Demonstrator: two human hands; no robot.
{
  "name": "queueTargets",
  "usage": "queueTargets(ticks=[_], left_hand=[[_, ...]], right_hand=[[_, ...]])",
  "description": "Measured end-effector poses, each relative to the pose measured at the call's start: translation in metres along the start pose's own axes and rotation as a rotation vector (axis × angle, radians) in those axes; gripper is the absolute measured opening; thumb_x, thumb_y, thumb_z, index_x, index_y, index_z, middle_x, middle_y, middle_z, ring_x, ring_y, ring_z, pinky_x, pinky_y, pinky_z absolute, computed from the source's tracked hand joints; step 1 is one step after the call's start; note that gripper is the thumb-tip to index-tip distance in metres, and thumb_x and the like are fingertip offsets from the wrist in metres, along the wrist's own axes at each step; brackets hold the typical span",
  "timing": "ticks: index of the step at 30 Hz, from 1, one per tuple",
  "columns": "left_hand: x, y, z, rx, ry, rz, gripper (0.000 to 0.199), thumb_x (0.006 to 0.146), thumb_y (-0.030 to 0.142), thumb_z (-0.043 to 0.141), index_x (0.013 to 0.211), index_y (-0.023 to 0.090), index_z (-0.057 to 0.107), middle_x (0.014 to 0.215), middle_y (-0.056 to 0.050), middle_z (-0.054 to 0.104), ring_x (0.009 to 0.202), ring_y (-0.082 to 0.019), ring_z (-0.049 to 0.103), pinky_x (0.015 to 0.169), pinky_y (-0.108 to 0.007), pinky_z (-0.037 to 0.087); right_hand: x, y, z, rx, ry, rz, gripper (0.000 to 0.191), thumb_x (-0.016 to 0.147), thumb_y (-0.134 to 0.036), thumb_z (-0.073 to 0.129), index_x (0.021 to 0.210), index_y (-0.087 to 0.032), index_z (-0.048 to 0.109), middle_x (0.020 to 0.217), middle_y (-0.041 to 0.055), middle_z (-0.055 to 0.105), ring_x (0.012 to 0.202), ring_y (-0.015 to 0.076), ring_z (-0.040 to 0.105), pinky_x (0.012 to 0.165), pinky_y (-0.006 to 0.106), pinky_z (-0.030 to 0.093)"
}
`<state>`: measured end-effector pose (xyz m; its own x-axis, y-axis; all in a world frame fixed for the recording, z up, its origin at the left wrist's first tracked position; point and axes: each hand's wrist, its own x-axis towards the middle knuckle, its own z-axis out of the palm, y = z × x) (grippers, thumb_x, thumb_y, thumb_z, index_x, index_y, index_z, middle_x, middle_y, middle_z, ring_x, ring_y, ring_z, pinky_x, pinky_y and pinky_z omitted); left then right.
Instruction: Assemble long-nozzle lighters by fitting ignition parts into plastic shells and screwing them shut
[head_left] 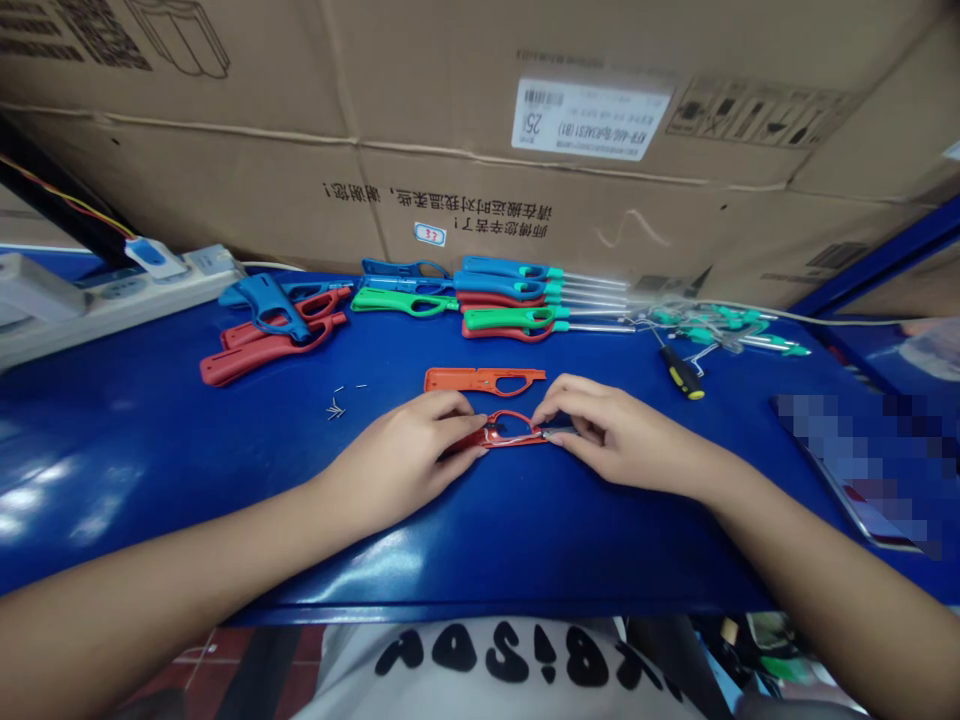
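Note:
My left hand and my right hand pinch a red plastic utility-lighter body from both sides, just above the blue workbench. A short metal nozzle pokes out towards my right hand, whose fingers partly cover it. A small light glints inside the body's trigger loop. Directly beyond my fingers lies a loose orange lighter shell half, not touched by either hand. Several tiny metal pins lie to the left of my left hand.
Several finished blue, green and red long-nosed lighters lie in rows at the back, with green-tipped parts and a yellow-black screwdriver to their right. A power strip sits back left, a pixelated flat device right, and cardboard boxes behind.

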<state>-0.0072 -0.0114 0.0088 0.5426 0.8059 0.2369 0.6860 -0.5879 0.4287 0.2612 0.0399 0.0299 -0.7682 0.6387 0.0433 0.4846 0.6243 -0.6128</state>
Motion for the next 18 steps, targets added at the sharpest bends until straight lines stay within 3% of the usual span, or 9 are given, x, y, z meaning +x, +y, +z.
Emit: queueTargets(ticks=[5, 10, 18], left_hand=[[-0.001, 0.002, 0.001, 0.075, -0.006, 0.01, 0.022, 0.099, 0.024, 0.057, 0.113, 0.018, 0.072, 0.107, -0.01, 0.066, 0.096, -0.023, 0.066, 0.086, -0.038, 0.058], [-0.002, 0.005, 0.001, 0.182, -0.005, 0.037, 0.027, 0.101, 0.028, 0.053, 0.116, 0.017, 0.072, 0.107, -0.011, 0.066, 0.098, -0.025, 0.066, 0.084, -0.041, 0.059], [-0.005, 0.011, -0.004, 0.354, -0.098, 0.044, 0.031, 0.103, 0.024, 0.046, 0.122, 0.013, 0.068, 0.102, -0.013, 0.064, 0.093, -0.028, 0.06, 0.079, -0.043, 0.055]], right_hand=[[0.003, -0.007, 0.014, -0.135, 0.0, -0.016, 0.017, 0.097, -0.027, 0.057, 0.113, -0.023, 0.064, 0.111, 0.0058, 0.063, 0.079, 0.0146, 0.059, 0.069, 0.028, 0.046], [0.007, -0.006, 0.021, -0.314, 0.01, -0.031, 0.017, 0.101, -0.029, 0.051, 0.107, -0.023, 0.065, 0.107, 0.0042, 0.064, 0.075, 0.014, 0.06, 0.06, 0.026, 0.039], [0.009, -0.009, 0.02, -0.165, 0.033, 0.047, 0.005, 0.096, -0.022, 0.058, 0.1, -0.022, 0.062, 0.106, 0.0025, 0.067, 0.086, 0.0154, 0.064, 0.071, 0.027, 0.044]])
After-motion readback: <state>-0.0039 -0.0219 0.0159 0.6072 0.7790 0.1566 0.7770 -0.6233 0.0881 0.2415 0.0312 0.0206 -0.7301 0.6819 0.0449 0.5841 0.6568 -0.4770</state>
